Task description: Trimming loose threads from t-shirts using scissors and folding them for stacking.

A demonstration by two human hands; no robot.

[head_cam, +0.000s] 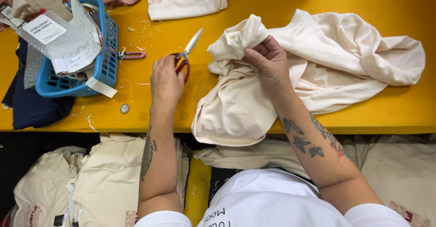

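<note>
Cream garment [318,68]: bunched on yellow surface [399,113], near edge hanging over.
Right hand [270,61]: grip pinching a fabric fold, raised so the seam shows.
Left hand [165,81]: grip closed on red-handled scissors [186,54], blades pointing away, just beside garment.
Blue basket [106,59]: far left, holds papers.

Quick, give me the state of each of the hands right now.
Left hand: closed on the red-handled scissors.
Right hand: closed, pinching a fold of the cream garment.
</note>
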